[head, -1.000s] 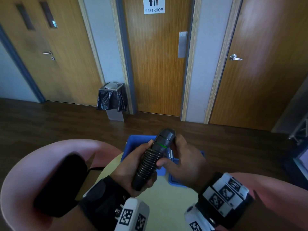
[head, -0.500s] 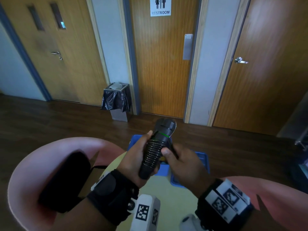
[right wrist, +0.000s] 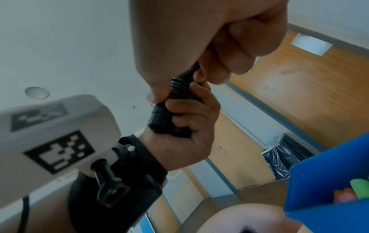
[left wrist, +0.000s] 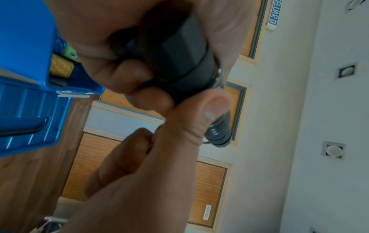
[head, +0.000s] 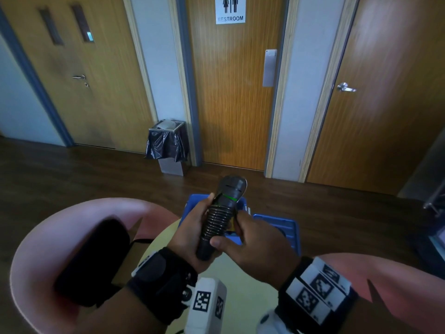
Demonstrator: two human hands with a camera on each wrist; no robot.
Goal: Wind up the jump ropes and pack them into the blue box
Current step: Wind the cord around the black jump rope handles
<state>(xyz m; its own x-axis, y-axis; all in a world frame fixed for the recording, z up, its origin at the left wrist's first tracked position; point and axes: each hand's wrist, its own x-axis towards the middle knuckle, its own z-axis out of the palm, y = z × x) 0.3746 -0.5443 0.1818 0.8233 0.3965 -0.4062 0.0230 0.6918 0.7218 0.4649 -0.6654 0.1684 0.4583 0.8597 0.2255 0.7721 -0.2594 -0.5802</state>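
Note:
A black jump rope (head: 218, 220), its cord wound in tight coils round the handles with a green ring near the top, stands nearly upright over the table. My left hand (head: 190, 227) grips it from the left, thumb up by the ring. My right hand (head: 252, 247) curls round it from the right, thumb pressed on the lower coils. In the right wrist view my right fingers wrap the coils (right wrist: 183, 88) while the left hand (right wrist: 187, 126) holds the butt end. The open blue box (head: 286, 227) sits just behind the hands and shows again in the left wrist view (left wrist: 26, 47).
A round pale yellow table (head: 240, 280) lies under my hands, between two pink chairs (head: 48, 237). A black pouch (head: 91, 261) rests on the left chair. Coloured items (right wrist: 359, 189) lie in the box. A bin with a black bag (head: 168, 145) stands by the doors.
The wound rope has tipped more upright in both hands. My right thumb has slid from the middle coils down to the lower end.

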